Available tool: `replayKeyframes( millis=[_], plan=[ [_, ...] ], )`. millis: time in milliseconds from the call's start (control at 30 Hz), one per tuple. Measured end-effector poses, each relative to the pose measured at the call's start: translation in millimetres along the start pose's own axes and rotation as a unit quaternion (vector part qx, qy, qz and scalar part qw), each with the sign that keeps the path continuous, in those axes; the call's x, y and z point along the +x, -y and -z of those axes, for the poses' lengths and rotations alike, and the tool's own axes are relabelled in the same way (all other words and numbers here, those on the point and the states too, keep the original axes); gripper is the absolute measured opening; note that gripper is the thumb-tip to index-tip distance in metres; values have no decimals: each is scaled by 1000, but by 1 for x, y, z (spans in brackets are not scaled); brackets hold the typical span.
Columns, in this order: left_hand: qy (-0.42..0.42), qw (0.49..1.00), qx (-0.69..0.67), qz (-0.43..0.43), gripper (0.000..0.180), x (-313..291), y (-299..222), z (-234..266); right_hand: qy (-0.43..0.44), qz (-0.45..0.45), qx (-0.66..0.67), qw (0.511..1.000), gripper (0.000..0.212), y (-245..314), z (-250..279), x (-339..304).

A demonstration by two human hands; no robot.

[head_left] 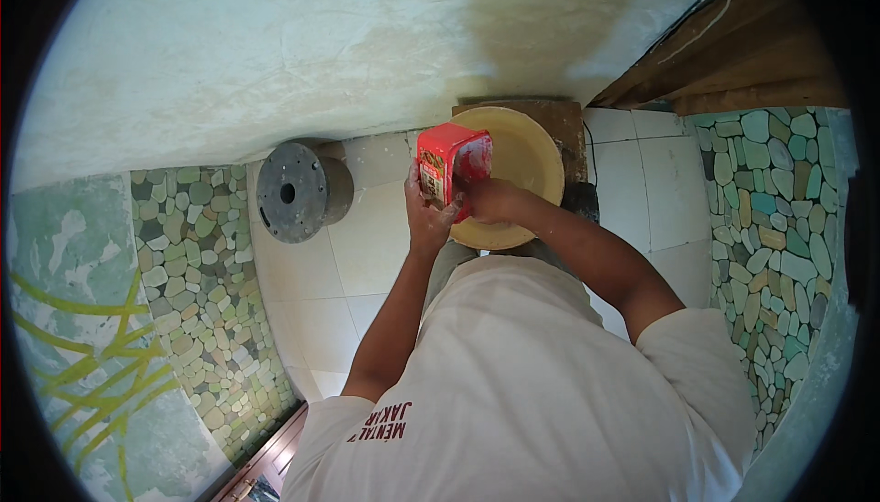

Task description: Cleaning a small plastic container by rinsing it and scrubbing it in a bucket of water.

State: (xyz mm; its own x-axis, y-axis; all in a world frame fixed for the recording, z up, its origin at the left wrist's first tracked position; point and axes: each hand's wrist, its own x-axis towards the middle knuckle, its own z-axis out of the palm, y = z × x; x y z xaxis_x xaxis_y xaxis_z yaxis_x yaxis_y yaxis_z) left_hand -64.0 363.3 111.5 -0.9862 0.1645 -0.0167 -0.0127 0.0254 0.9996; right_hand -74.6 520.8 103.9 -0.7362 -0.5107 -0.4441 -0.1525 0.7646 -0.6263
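Over the left side of the yellow basin (530, 149), the person's left hand (429, 218) grips a red tub (448, 158) while the right hand (488, 200) reaches into its mouth, partly hidden, grasp impossible to tell, with a brown board (575, 135) behind the basin and a grey drum (304, 192) well to its left.

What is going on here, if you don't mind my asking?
The person's left hand holds a red tub tilted sideways, its open side turned right, with whitish smears inside. The right hand is at that opening, partly hidden. In the picture, the tub overlaps the left side of a yellow basin. A grey spool is further left.
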Motion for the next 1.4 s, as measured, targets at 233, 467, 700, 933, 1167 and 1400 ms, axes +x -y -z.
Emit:
replayKeyframes(
  millis=[233, 467, 700, 933, 1167, 1400],
  plan=[
    [27, 997, 69, -29, 99, -2, -2, 0, -53, 5, 0, 999, 31, 8, -4, -15],
    [70, 996, 45, -31, 107, -4, 7, 6, -71, -16, -49, 996, 33, 0, -16, -21],
    [48, 999, -17, 0, 98, -4, -7, -6, -126, 11, -48, 991, 27, -11, -25, -23],
    [12, 1000, -10, 8, 95, 1, -7, 8, -198, 65, 8, 978, 26, -20, -37, -24],
    [8, 1000, 27, 13, 92, 5, -11, 17, -139, 28, -69, 987, 33, -2, -9, -41],
    [33, 997, 72, -18, 94, 9, -17, 11, -242, 74, -49, 966, 44, -15, -16, -23]
  ],
)
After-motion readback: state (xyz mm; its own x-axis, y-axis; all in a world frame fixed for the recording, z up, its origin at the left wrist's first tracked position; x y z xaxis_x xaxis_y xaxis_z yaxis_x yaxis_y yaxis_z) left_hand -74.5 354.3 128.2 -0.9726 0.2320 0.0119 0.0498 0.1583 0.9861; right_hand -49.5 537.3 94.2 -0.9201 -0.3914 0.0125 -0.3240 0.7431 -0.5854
